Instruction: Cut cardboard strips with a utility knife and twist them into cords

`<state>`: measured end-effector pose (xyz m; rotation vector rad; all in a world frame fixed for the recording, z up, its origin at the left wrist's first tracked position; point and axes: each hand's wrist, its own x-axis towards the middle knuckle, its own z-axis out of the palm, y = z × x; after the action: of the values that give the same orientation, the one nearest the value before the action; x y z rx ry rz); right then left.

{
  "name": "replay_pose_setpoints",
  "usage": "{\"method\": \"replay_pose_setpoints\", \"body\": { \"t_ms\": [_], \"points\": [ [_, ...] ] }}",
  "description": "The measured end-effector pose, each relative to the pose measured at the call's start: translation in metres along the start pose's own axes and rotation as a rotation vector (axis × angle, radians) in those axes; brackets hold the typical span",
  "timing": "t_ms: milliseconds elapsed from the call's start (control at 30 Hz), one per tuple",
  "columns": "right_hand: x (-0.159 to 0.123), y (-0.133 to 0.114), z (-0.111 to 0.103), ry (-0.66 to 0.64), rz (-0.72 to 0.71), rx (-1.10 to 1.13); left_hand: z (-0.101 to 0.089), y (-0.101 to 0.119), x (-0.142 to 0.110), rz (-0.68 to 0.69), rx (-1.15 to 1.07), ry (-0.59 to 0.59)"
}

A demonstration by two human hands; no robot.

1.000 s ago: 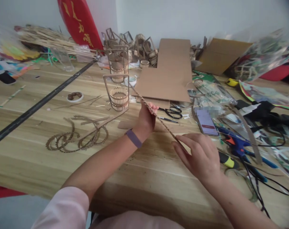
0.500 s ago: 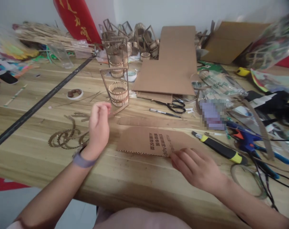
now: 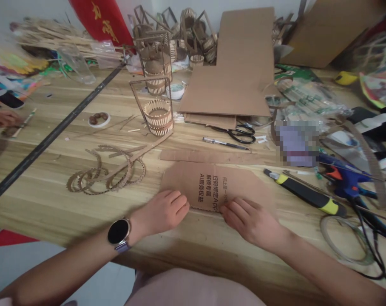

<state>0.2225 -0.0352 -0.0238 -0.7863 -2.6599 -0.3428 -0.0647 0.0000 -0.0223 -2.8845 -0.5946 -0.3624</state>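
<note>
A printed cardboard piece (image 3: pixel 186 176) lies flat on the wooden table in front of me, its cut corrugated edge facing my body. At the near left corner my left hand (image 3: pixel 167 210) is closed on that edge, fingertips curled under and out of sight. My right hand (image 3: pixel 248 221) pinches the same edge farther right. A narrow cardboard strip (image 3: pixel 196 156) lies just beyond the piece. To the left rest several curled cardboard strips (image 3: pixel 106 172). Behind them stands a small slatted bucket with a tall handle (image 3: pixel 157 117).
Scissors (image 3: pixel 237 134), a pen (image 3: pixel 225 143), a utility knife (image 3: pixel 304 193) and a blue glue gun (image 3: pixel 342 178) lie to the right. A dark metal bar (image 3: pixel 62 119) crosses the left side. Another person's hand (image 3: pixel 3 117) is at the far left. A large cardboard sheet (image 3: pixel 231 85) lies behind.
The cardboard, first held up edge-on, now lies flat. My left hand swung out left, then came back onto its near edge. Another person's hand has appeared at the far left.
</note>
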Motion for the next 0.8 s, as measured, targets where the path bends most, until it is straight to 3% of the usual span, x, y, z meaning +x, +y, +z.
{"method": "replay_pose_setpoints", "body": {
  "t_ms": [167,267,433,567,667,800],
  "points": [
    [0.001,0.002,0.003,-0.044,0.099,0.058,0.002,-0.007,0.010,-0.084,-0.140,-0.008],
    [0.003,0.002,0.002,-0.113,0.127,0.055,0.002,-0.011,0.014,-0.004,-0.114,-0.022],
    [0.003,0.001,0.001,-0.132,-0.015,0.037,0.002,-0.009,0.012,0.167,0.063,0.047],
    [0.003,0.003,0.004,-0.142,0.076,0.145,0.008,-0.008,0.013,0.077,0.010,0.022],
    [0.006,0.009,0.006,-0.146,0.177,0.262,0.012,-0.013,0.017,-0.046,-0.150,-0.026],
    [0.013,0.021,0.005,-0.148,0.185,0.338,0.013,-0.026,0.024,-0.107,-0.366,-0.031]
  ]
}}
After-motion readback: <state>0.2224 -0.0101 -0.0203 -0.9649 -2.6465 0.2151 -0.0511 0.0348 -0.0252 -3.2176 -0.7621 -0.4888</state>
